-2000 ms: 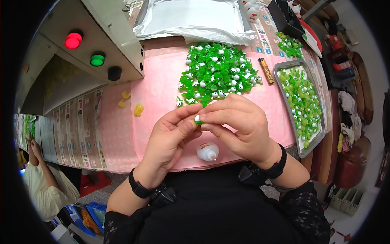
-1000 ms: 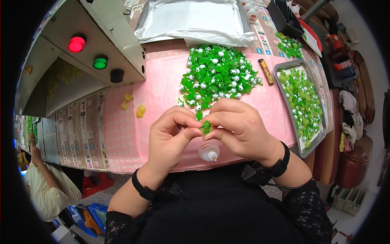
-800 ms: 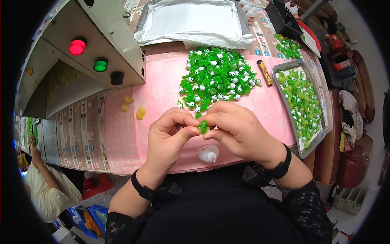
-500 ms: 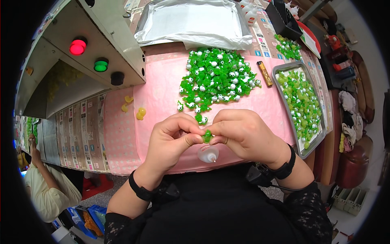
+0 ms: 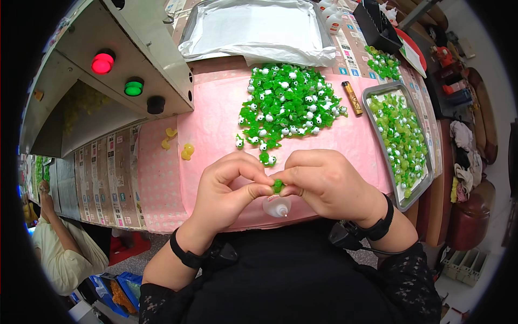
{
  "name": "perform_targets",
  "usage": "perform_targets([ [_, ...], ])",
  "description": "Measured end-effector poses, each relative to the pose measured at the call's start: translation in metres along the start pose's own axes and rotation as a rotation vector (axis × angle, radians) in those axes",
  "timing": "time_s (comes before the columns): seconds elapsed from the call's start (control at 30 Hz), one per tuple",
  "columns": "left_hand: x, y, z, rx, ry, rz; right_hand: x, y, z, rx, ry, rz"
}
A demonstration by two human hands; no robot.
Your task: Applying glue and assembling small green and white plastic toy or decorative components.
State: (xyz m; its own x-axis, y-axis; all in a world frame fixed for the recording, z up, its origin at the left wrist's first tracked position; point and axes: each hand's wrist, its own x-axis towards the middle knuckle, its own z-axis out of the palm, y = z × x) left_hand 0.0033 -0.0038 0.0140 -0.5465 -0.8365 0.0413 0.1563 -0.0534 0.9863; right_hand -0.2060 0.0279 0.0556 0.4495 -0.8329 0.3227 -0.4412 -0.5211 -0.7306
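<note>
Green piece (partly hidden) pinched between both hands.

Speckled grey floor lies below the pattern-covered table, with dark red furniture to the right.

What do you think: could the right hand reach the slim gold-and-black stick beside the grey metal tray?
Probably yes: only the flat pink sheet seems to lie between the right hand and the stick, though that hand pinches a small green piece.
</note>
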Motion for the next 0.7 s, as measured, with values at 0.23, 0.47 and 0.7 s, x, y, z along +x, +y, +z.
perform_targets([
  [0.23,0.0001,0.0011,0.0004,0.088,0.002,0.066,-0.0005,0.0002,-0.0018,-0.011,-0.016,-0.032],
  [0.47,-0.0004,0.0004,0.0002,0.077,-0.009,0.068,-0.0006,-0.0015,-0.0003,-0.017,0.001,-0.016],
  [0.7,0.0008,-0.0004,-0.0002,0.112,-0.016,0.082,-0.0011,-0.0024,-0.0019,-0.031,-0.011,-0.016],
])
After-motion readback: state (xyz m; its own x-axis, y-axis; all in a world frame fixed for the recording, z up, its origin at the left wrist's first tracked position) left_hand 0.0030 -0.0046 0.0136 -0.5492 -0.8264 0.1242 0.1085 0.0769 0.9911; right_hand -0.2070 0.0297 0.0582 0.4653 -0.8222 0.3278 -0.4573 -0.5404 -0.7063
